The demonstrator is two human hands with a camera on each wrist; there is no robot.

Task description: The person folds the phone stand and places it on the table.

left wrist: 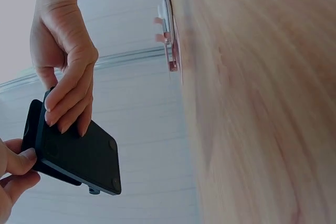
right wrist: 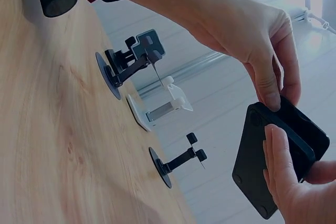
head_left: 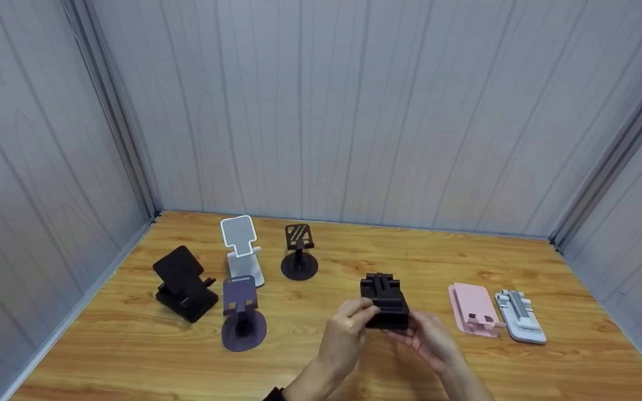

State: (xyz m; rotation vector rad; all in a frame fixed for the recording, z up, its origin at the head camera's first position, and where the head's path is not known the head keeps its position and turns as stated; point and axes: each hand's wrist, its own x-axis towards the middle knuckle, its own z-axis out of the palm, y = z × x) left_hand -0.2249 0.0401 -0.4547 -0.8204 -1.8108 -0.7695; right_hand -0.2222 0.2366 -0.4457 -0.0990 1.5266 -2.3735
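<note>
Both hands hold a black folded phone stand [head_left: 386, 306] above the wooden table. My left hand [head_left: 346, 334] pinches its near left part, thumb and fingers on the folded upper plate. From the right, my right hand [head_left: 432, 340] grips the base, its fingers spread along the underside. In the left wrist view the flat underside of the phone stand [left wrist: 79, 153] shows round pads at its corners. The right wrist view has the left hand [right wrist: 252, 40] pinching an edge from above, with a gap between the stand's two plates.
Left on the table stand unfolded phone stands: a black one [head_left: 181, 281], a white one [head_left: 241, 245], a purple one [head_left: 243, 312] and a black round-based one [head_left: 299, 259]. A pink folded stand [head_left: 475, 306] and a white folded stand [head_left: 521, 317] lie right. Pale panels [head_left: 321, 111] enclose the table.
</note>
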